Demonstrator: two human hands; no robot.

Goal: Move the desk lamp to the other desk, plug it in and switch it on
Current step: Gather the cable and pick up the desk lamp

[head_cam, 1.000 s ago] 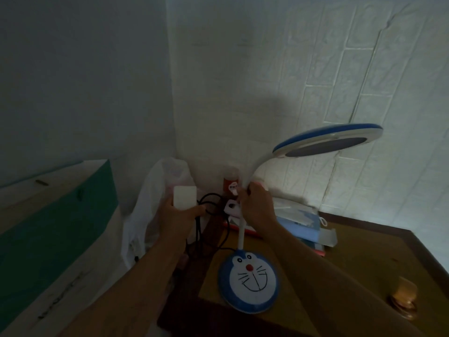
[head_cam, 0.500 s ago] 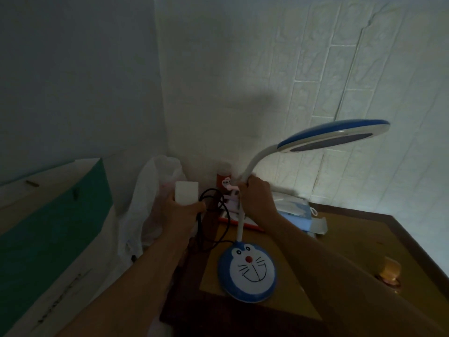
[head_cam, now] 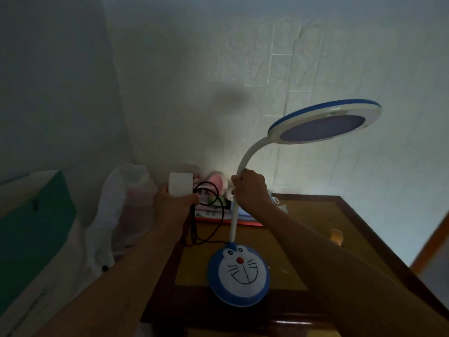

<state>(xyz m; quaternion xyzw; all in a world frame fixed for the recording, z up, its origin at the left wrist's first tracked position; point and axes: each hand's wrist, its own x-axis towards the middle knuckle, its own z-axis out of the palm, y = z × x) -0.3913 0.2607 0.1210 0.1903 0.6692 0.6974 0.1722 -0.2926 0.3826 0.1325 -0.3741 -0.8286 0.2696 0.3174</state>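
The desk lamp has a round blue-and-white base (head_cam: 239,276) with a cartoon cat face, a white bending neck and a round blue-rimmed head (head_cam: 324,122), unlit. My right hand (head_cam: 250,188) is closed around the neck partway up. The base sits tilted over the brown desk (head_cam: 313,224); I cannot tell whether it touches the top. My left hand (head_cam: 173,203) grips the lamp's white plug adapter (head_cam: 180,184), and the black cord (head_cam: 206,215) loops from it down to the base.
Books and a pink item (head_cam: 217,182) lie at the desk's back by the white brick-pattern wall. A white plastic bag (head_cam: 121,205) stands left of the desk, a green-and-white box (head_cam: 34,227) further left. A small amber object (head_cam: 336,235) sits at the desk's right.
My right hand has raised the lamp slightly, and its head now tilts up more. The view has shifted. My left hand still holds the adapter.
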